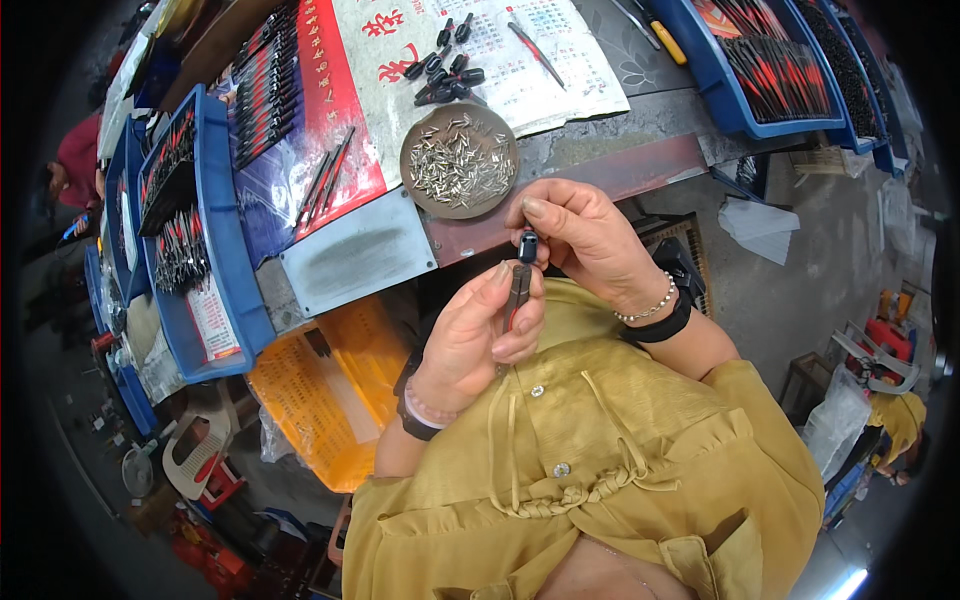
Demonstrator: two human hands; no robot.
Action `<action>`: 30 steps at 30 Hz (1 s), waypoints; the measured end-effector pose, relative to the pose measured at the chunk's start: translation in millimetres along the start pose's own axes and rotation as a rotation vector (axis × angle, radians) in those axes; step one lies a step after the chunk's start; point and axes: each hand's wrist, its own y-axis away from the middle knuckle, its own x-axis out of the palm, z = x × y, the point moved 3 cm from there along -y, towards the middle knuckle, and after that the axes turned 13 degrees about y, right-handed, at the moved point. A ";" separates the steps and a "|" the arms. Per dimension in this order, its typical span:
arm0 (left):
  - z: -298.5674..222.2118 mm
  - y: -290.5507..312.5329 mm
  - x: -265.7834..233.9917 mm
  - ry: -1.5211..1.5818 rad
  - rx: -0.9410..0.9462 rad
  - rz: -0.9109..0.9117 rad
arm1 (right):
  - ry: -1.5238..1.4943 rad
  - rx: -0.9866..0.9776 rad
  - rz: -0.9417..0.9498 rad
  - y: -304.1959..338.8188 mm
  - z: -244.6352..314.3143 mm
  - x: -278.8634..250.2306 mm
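Close in front of my chest, my left hand point(480, 325) is closed around a slim black-and-red stick-shaped part point(517, 298), its dark end pointing up. Just above that end, my right hand point(590, 240) pinches a short black cap-like piece point(528, 247) between thumb and fingers. The two parts are lined up nearly end to end; whether they touch I cannot tell. Beyond my hands, at the bench edge, a round brown dish point(408, 160) holds many small silver metal pins point(460, 165). Several more black cap-like pieces point(440, 75) lie loose on the paper behind it.
Blue bins of slim black-and-red parts stand at the right point(735, 115) and left point(225, 290). More such parts point(268, 95) lie in rows on the printed sheet point(350, 110). A yellow-handled tool point(668, 45) lies at the back. An orange bag point(310, 390) hangs below the bench edge.
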 end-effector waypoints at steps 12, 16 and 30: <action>6.6 1.5 -9.7 0.172 0.003 -0.068 | 0.217 -0.040 0.028 1.5 -2.5 14.8; 13.1 2.1 -14.8 0.233 0.035 -0.055 | 0.346 -0.151 -0.033 9.4 -9.2 18.4; 0.6 -5.1 -15.6 0.158 0.138 -0.005 | 1.136 -1.635 -0.380 39.4 71.9 57.1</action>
